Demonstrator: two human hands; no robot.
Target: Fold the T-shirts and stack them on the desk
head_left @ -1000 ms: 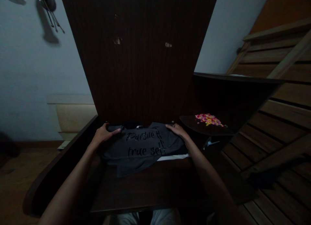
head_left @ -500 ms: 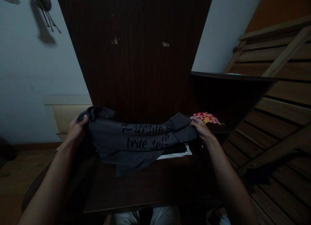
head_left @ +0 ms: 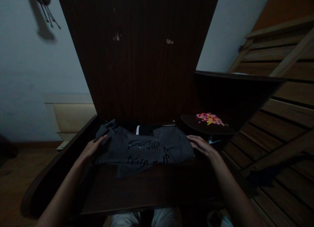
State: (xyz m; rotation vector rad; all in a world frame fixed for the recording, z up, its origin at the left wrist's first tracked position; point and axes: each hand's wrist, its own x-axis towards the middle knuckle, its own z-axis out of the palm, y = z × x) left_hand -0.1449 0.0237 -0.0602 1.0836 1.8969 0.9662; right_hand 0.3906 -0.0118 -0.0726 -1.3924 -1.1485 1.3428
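A dark grey printed T-shirt [head_left: 144, 148] lies loosely folded across the dark wooden desk, its black lettering facing up. My left hand [head_left: 92, 148] is at the shirt's left end, thumb over the bunched cloth and the other fingers partly hidden. At the right edge, my right hand [head_left: 200, 143] has its fingers stretched out, touching the cloth. Behind the shirt, a black item with a white edge [head_left: 137, 130] shows in part; the shirt covers the rest.
Small pink, red and yellow pieces [head_left: 210, 118] lie on a rounded side shelf [head_left: 191, 120] at the right. A tall dark panel [head_left: 142, 63] rises behind the desk [head_left: 127, 194]. Wooden slats [head_left: 289, 112] stand to the right, and a raised edge [head_left: 54, 171] borders the left.
The T-shirt has come down from a stretched, raised position onto the desk. Both hands have lowered with it, and the right fingers have loosened.
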